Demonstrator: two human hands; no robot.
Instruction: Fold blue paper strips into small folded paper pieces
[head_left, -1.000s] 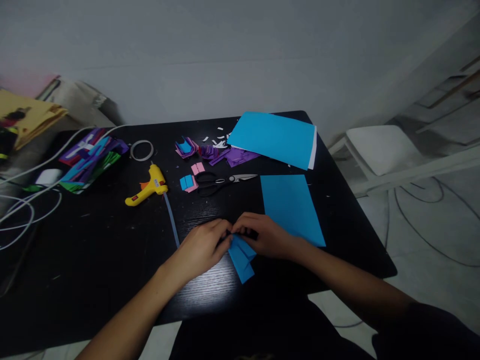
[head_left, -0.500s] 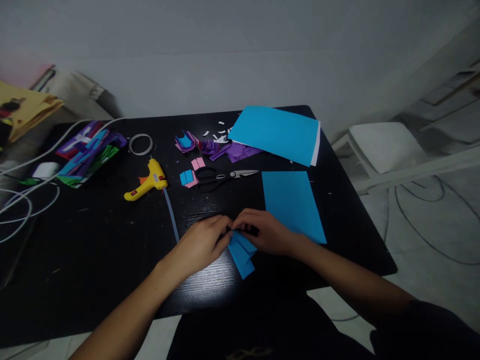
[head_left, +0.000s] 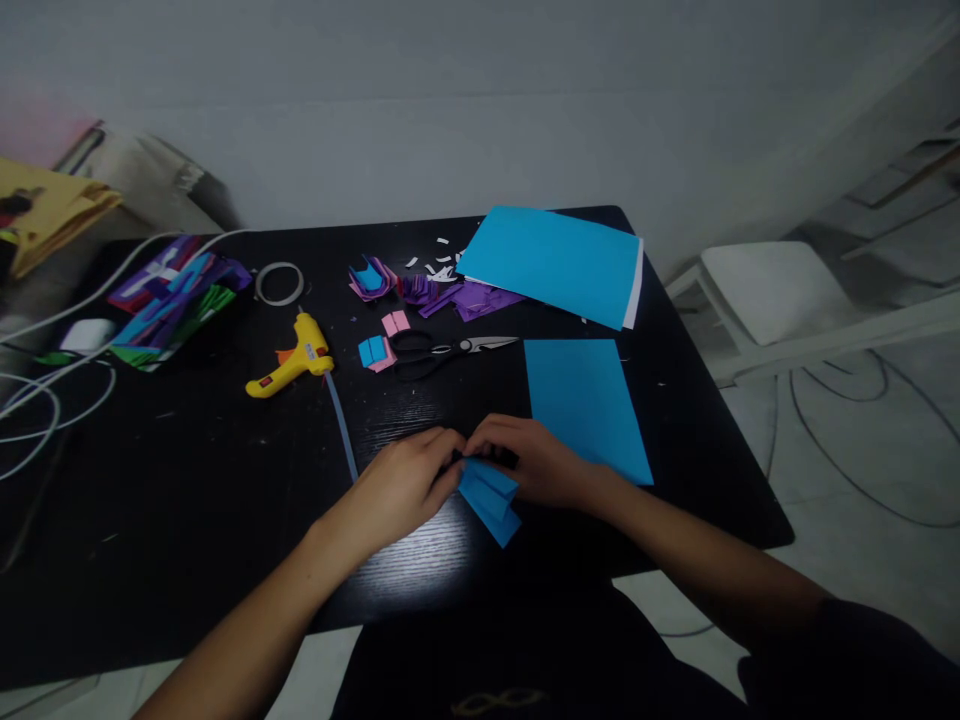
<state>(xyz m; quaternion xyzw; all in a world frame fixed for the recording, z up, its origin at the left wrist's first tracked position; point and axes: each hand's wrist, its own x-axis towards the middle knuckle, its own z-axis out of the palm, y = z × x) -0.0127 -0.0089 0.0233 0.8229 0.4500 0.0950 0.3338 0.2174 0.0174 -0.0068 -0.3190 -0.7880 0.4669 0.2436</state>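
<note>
A folded blue paper strip (head_left: 491, 497) hangs between my two hands, its pleated end fanning toward the table's front edge. My left hand (head_left: 409, 478) pinches the strip's upper end with thumb and fingers. Close against it, my right hand (head_left: 529, 458) grips the same end, fingers curled. The exact fold under the fingertips is hidden. A blue sheet (head_left: 589, 405) lies flat beside my right hand. Beyond my hands are black-handled scissors (head_left: 450, 350) and small pink and blue folded pieces (head_left: 375, 352).
On the black table (head_left: 187, 520), a yellow glue gun (head_left: 296, 358) and a tape ring (head_left: 280, 284) lie left. Purple folded papers (head_left: 480, 298) and stacked blue sheets (head_left: 551, 262) are at the back. White cables (head_left: 56, 385) cross the left; a white chair (head_left: 772, 290) stands right.
The loose end of the folded blue strip has swung right and slightly up. Both hands keep their hold at nearly the same spot, and the view has shifted slightly.
</note>
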